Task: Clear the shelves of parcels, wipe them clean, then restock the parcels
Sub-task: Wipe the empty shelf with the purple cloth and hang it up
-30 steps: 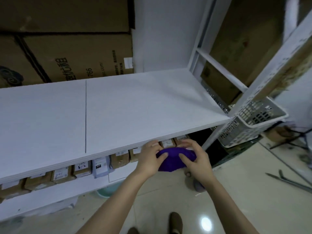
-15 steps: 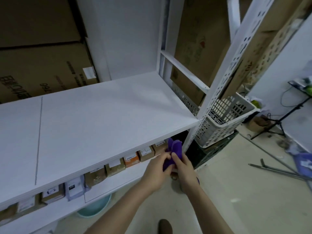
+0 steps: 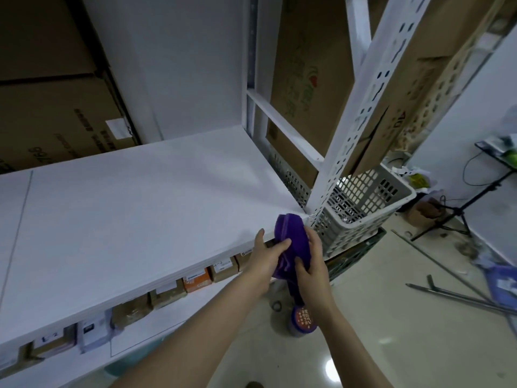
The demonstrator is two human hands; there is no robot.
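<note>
In the head view, the cloth is seen higher than half a second ago. Then its top was below the front edge of the shelf. Now its upper end is raised over that edge at the shelf's front right corner, just beside the foot of the slotted post. A second ago it was bunched wide between the hands; now it is drawn out lengthwise and held nearly upright. Both hands have been brought up toward the corner with it.

The cloth is gripped from both sides. The left hand is closed on its left side, with the thumb pressed across the front of the fabric and one finger stretched up against the shelf edge. The right hand is curled round its right side, the thumb laid on the front. The rounded upper end stands clear above the fingertips, and a narrower end hangs below the hands. Whether the cloth touches the shelf cannot be told.

A row of parcels is lined up on the lower board, under the shelf. A white basket is set just right of the post. A jar stands on the floor beneath the hands. Cardboard boxes are stacked behind the shelf, and metal rods lie on the floor at the right.
</note>
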